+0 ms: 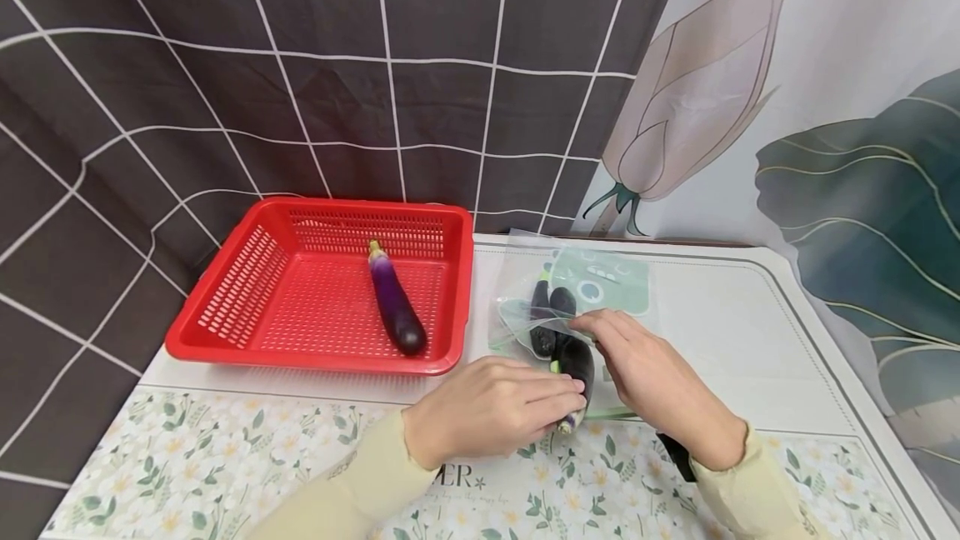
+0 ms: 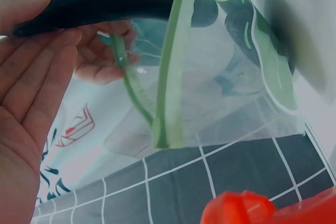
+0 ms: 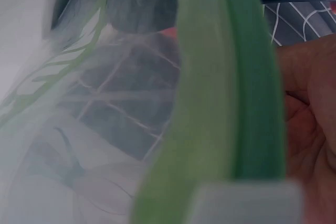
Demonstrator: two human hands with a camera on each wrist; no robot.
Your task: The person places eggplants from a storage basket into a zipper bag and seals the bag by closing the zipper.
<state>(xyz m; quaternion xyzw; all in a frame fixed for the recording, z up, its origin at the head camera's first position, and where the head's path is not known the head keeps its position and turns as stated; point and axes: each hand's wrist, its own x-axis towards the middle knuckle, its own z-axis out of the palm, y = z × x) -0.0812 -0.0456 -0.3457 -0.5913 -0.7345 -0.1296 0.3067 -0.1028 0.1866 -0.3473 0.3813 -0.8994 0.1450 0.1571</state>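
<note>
My left hand [image 1: 498, 407] grips a dark purple eggplant [image 1: 577, 361] near its stem end, the thumb on one side and the fingers on the other in the left wrist view. The eggplant's other end reaches into the mouth of a clear zip bag [image 1: 517, 261] with green seal strips [image 2: 173, 66]. My right hand [image 1: 652, 373] pinches the bag's edge, its curled fingers [image 2: 97, 66] at one strip. Other dark eggplants [image 1: 542, 340] lie inside the bag. In the right wrist view the green strip [image 3: 254, 87] crosses close to the camera.
A red plastic basket [image 1: 187, 340] stands left of the bag, holding one eggplant [image 1: 393, 307]. The white table [image 1: 735, 340] has a floral mat [image 1: 225, 457] along its front. Dark tiled-pattern cloth [image 1: 322, 98] and a flower-printed curtain [image 1: 697, 90] hang behind.
</note>
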